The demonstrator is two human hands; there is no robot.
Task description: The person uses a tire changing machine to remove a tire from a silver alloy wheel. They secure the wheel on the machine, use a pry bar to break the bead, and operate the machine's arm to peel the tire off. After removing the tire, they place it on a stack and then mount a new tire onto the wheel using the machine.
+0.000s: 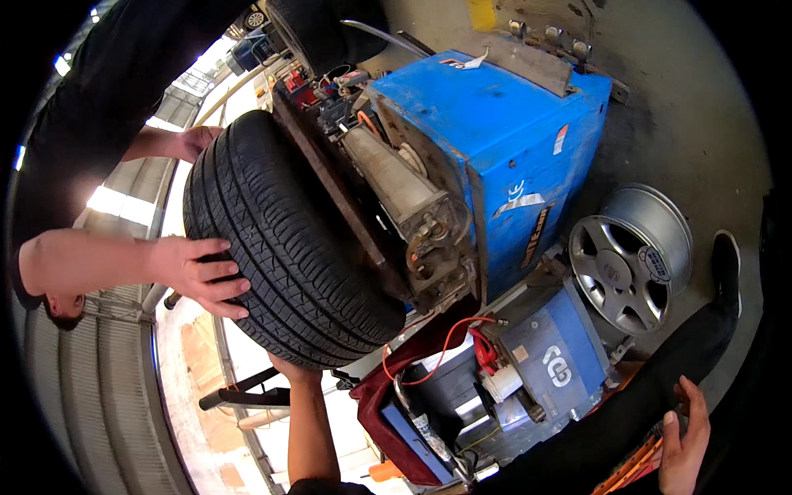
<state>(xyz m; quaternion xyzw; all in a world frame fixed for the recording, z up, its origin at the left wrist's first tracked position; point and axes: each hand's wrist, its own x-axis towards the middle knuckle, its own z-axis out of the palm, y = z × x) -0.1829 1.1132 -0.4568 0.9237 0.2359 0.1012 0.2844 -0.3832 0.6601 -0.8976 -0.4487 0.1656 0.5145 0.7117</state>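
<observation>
In a workshop (693, 124), beside a blue metal machine (528, 132), a co-worker's hands (198, 271) and the left hand (294, 371), its grip too hidden to tell, apparently steady a black rubber tyre (276, 235), the right hand (685, 439) spread, the next move likely needing joint support

A black car tire (285, 239), its tread scored with long parallel grooves and fine crosswise cuts, tilts just beside a rust-brown metal plate (332, 181), tread toward the camera, its plate-side sidewall mostly in shadow.
</observation>
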